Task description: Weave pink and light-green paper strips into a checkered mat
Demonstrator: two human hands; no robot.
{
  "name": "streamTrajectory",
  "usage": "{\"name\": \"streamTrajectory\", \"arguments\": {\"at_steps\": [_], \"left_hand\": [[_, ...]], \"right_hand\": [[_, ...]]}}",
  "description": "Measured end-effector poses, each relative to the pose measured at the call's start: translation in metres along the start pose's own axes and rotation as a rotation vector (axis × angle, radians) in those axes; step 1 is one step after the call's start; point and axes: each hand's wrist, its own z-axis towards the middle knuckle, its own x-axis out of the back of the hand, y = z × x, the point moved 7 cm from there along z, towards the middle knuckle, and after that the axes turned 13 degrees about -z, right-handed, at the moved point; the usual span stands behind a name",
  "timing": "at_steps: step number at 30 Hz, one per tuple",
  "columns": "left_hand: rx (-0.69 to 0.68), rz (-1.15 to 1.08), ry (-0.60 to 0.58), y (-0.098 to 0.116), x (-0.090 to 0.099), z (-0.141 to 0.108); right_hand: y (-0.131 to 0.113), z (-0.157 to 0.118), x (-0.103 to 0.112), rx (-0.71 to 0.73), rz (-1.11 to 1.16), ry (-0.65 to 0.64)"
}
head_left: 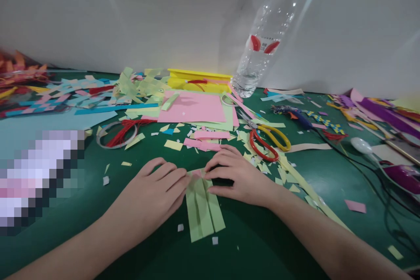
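Several pale green paper strips (204, 214) lie side by side on the green table, their near ends fanned toward me. A small piece of pink paper (196, 174) shows across their far ends, between my fingertips. My left hand (160, 188) has its fingers curled together over the far left edge of the strips. From the other side, my right hand (236, 175) pinches the far right edge with thumb and fingers. The hands partly hide the far ends of the strips. Pink paper strips (203, 143) lie just beyond my fingers.
Scissors (264, 140) with red and yellow handles lie beyond my right hand among paper scraps. A clear bottle (262, 43) stands at the wall. Pink paper sheets (197, 109), a tape roll (116, 135), a blurred-out device (36, 175) and a corded blue tool (300, 119) are around.
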Motion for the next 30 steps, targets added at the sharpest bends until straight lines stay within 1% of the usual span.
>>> {"name": "streamTrajectory", "arguments": {"at_steps": [3, 7, 10, 13, 17, 24, 26, 30], "left_hand": [[0.007, -0.009, -0.001, 0.003, 0.002, 0.001], [0.088, -0.050, 0.009, 0.004, 0.002, 0.001], [0.137, -0.045, 0.026, 0.006, 0.000, -0.001], [0.145, -0.035, 0.018, 0.008, -0.003, -0.002], [0.135, -0.012, 0.002, 0.009, -0.004, -0.002], [0.085, 0.003, 0.013, 0.010, 0.001, -0.001], [0.071, 0.012, 0.018, 0.010, 0.001, 0.000], [0.030, 0.005, 0.037, 0.015, 0.002, 0.000]], "right_hand": [[0.000, 0.000, 0.000, -0.030, 0.018, 0.008], [-0.001, 0.000, -0.003, -0.052, 0.009, 0.001], [-0.002, 0.000, -0.004, -0.058, -0.017, 0.014], [-0.002, 0.000, -0.004, -0.075, -0.049, 0.020], [-0.001, 0.000, -0.003, -0.077, -0.081, 0.011], [-0.002, -0.001, -0.003, -0.020, -0.120, 0.012], [-0.002, -0.001, -0.003, -0.007, -0.128, -0.013], [-0.002, -0.002, -0.002, 0.003, -0.133, -0.104]]}}
